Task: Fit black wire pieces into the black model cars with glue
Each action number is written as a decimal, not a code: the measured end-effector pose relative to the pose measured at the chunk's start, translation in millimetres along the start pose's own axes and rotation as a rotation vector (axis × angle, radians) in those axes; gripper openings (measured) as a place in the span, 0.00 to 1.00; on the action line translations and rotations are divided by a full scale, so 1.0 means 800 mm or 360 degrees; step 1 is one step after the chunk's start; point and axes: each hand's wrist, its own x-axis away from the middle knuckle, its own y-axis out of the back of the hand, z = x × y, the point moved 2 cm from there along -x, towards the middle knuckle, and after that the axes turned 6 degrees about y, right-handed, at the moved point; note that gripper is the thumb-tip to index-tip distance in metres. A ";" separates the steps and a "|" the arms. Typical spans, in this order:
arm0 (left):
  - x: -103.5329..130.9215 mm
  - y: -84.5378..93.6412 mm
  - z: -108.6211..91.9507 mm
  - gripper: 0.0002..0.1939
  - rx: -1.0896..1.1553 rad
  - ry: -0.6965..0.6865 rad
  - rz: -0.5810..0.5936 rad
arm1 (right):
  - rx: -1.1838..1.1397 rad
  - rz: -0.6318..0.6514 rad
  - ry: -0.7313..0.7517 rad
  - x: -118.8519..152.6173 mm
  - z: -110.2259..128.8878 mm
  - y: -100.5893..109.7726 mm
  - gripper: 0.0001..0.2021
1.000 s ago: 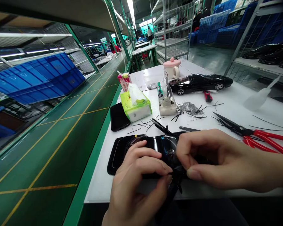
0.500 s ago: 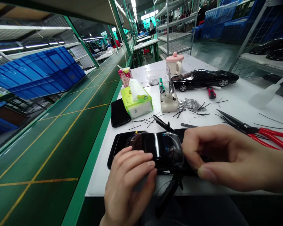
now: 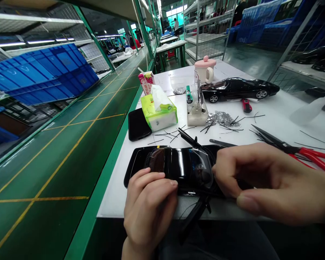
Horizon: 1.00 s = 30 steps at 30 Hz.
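1. Model car point(image 3: 180, 162) lies along the table's point(image 3: 116, 200) near side, seemingly for easy reach.
2. Left hand point(image 3: 147, 204), fingers loosely bent together, rests against its left part, apparently steadying it.
3. Right hand point(image 3: 271, 178) curls over its right end; whether it pinches anything, I cannot tell.

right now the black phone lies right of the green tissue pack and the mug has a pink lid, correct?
Not quite: the head view shows the black phone lying left of the green tissue pack. The mug does have a pink lid.
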 end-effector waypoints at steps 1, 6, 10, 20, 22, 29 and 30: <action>0.000 0.000 0.000 0.20 0.0010 0.0018 -0.0012 | 0.0060 0.0014 0.0035 0.000 0.001 0.000 0.07; -0.002 0.000 0.000 0.16 0.0069 0.0106 -0.0037 | 0.1129 0.0062 0.0533 -0.007 0.005 -0.007 0.17; -0.002 0.000 0.000 0.14 0.0105 0.0147 -0.0034 | 0.1995 0.0025 0.0835 -0.020 -0.008 -0.018 0.15; 0.000 -0.003 0.001 0.14 0.0131 0.0123 -0.0097 | 0.2246 0.0147 0.1253 -0.040 -0.011 -0.030 0.12; 0.001 -0.004 0.002 0.15 0.0098 0.0130 -0.0135 | 0.2248 0.0197 0.1235 -0.039 -0.007 -0.030 0.13; 0.002 -0.008 0.003 0.15 -0.0023 0.0197 -0.0127 | 0.2198 0.0412 0.1081 -0.031 -0.002 -0.020 0.12; 0.001 -0.008 0.002 0.15 -0.0025 0.0191 -0.0116 | 0.2185 0.0442 0.1069 -0.030 -0.001 -0.018 0.12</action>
